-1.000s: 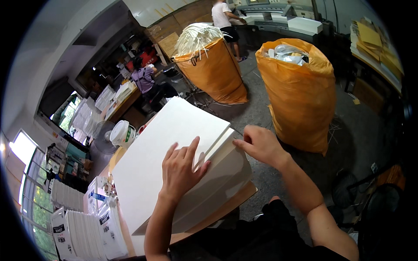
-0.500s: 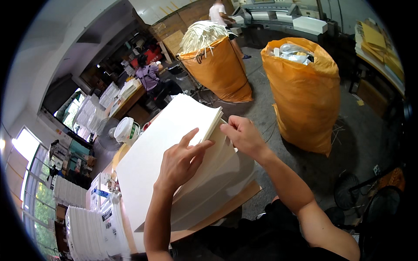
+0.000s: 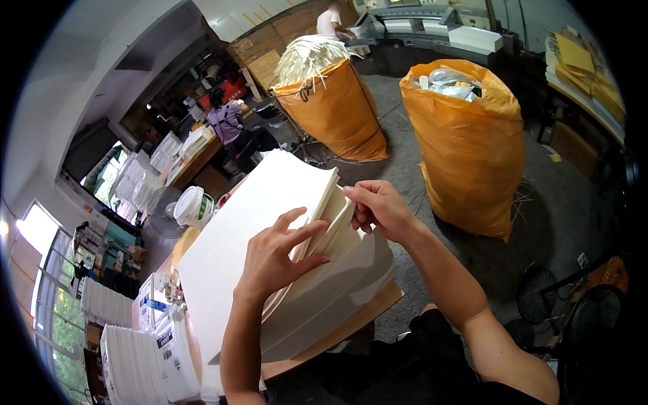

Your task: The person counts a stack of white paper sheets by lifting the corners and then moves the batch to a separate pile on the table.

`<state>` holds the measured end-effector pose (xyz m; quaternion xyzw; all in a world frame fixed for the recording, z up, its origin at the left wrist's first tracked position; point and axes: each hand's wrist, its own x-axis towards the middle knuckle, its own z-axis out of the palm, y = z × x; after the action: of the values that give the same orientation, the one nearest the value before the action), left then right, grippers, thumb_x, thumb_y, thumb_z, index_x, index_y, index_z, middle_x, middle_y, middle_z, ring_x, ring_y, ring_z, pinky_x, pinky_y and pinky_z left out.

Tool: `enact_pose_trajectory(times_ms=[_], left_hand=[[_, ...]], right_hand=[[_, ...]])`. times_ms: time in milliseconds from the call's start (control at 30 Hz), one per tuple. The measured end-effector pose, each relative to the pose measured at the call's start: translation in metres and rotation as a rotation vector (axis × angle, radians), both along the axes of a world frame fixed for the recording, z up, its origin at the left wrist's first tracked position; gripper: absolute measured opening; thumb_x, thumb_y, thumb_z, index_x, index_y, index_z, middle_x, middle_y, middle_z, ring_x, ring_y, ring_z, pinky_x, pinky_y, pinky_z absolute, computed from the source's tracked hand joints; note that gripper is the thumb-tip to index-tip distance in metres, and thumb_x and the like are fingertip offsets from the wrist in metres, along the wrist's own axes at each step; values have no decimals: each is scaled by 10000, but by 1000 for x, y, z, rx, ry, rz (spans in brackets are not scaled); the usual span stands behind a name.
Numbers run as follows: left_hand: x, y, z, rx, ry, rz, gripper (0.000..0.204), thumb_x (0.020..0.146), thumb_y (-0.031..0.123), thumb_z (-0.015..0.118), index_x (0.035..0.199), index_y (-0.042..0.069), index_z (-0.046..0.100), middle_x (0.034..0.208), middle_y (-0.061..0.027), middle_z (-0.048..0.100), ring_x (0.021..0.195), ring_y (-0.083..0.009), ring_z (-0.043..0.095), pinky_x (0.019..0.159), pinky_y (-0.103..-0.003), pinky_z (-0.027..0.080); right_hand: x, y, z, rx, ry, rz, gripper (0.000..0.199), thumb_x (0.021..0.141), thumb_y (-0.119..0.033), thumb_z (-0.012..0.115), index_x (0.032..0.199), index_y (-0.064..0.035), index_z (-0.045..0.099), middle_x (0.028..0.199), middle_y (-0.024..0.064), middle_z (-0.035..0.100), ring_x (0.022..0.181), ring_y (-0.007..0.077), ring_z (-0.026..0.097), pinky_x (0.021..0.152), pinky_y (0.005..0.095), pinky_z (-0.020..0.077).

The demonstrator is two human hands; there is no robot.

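A tall stack of large white paper sheets [image 3: 229, 263] fills the middle, its upper sheets fanned apart along the right edge. My left hand [image 3: 273, 256] lies on the top sheet near that edge, fingers and thumb spread, with the fingertips reaching over the fanned edges. At the far right corner, my right hand [image 3: 381, 209] pinches the edge of a sheet [image 3: 343, 210] between thumb and forefinger, its other fingers curled. How many sheets are in the pinch is hidden.
Two big orange sacks [image 3: 466, 155] stand beyond, one heaped with paper strips [image 3: 310, 57]. A white bucket [image 3: 194, 206] and a fan [image 3: 164, 210] are at left, above piles of printed sheets [image 3: 145, 358]. Two people work farther back; a stool [image 3: 536, 293] is at right.
My left thumb has moved down and away from the fingers. The fanned edges stand farther apart, and my right hand has shifted slightly, its lower fingers now showing below the pinch.
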<state>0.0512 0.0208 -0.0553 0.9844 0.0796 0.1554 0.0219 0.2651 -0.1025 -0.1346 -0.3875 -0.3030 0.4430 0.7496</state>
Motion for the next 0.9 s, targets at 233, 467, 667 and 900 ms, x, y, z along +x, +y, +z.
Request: enact_pose_trajectory(times_ms=[233,467,667,900], left_hand=[[1,-4,-7,10,-92,31,449,927,154,706,1353,297,709,1475,-159,615,976,-302,763,824,-406,598],[0,-1,-7,106,-20,17,471,863,239,802,1316,330,710,1467,-167,607,926,-288,765,796,-398,599],[2,-6,-5,54,-47,22,594,708,332,932,1269,294,742,1446,-139,626,922,-281,761,796,-394,599],[2,-4,-7,32,-73,32,431,880,176,770,1303,243,732,1484,-168,598,929,-301,760,809,-407,595]], right_hand=[[-8,2,-3,37,-204,-140,404,1051,-338,637,736,-100,548,611,11,560,586,125,649,440,258,424],[-6,12,0,58,-62,-79,358,1017,-203,657,689,-105,555,588,7,557,494,124,602,429,237,391],[-4,10,-5,83,-38,-40,361,1016,-229,666,695,-100,563,612,19,575,531,130,626,440,242,401],[-9,10,-13,32,-635,-373,349,1022,-238,659,719,-87,572,624,29,590,545,124,634,428,243,400]])
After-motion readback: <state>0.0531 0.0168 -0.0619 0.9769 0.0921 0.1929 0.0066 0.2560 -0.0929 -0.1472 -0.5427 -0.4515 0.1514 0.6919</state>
